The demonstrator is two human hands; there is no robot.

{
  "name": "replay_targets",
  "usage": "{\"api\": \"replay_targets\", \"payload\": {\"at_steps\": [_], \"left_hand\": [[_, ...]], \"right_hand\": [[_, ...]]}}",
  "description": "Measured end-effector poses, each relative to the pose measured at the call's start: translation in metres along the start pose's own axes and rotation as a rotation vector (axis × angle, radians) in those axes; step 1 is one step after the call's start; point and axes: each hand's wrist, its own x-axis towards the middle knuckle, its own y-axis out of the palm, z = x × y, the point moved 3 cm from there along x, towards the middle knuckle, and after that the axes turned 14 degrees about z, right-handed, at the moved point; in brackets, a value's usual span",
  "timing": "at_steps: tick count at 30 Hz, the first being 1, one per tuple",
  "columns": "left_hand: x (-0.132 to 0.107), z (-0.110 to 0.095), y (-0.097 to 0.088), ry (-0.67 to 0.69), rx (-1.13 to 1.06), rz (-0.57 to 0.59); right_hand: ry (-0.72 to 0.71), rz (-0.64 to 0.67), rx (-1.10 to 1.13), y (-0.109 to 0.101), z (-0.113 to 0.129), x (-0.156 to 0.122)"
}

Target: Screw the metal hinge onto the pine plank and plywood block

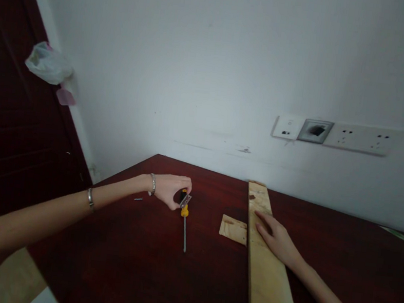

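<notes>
My left hand (172, 190), with bracelets on the wrist and forearm, is closed in a pinch on a small metal piece with holes (186, 201); whether it is a hinge or a bracket I cannot tell. Right below it lies a screwdriver (184, 228) with a yellow and black handle, its shaft pointing towards me. The metal piece and fingers partly cover the handle. My right hand (280, 237) rests on a long wooden plank (269, 292), fingers extended over its surface. Against the plank's left edge is a small thin wooden piece (233, 228).
The dark red table (143, 272) meets a white wall with sockets (354, 138). A small metal pin or screw (138, 198) lies left of my left hand. A plastic bag (48, 64) hangs by the dark door (15, 114). A thin strip (403, 238) lies at the far right.
</notes>
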Motion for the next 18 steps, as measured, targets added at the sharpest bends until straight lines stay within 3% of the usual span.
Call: {"api": "replay_targets", "payload": {"at_steps": [4, 7, 13, 18], "left_hand": [[0.028, -0.016, -0.032, 0.05, 0.059, -0.073], [0.047, -0.029, -0.045, 0.085, 0.047, -0.14], [0.074, -0.042, -0.049, 0.127, 0.021, -0.27], [0.093, -0.043, -0.05, 0.086, 0.068, -0.35]], "right_hand": [[-0.024, -0.003, -0.006, 0.0, 0.003, 0.001], [-0.042, 0.02, -0.021, -0.002, 0.005, 0.002], [-0.043, 0.113, 0.028, -0.015, 0.011, 0.007], [0.003, 0.068, 0.259, -0.038, 0.036, 0.02]]}}
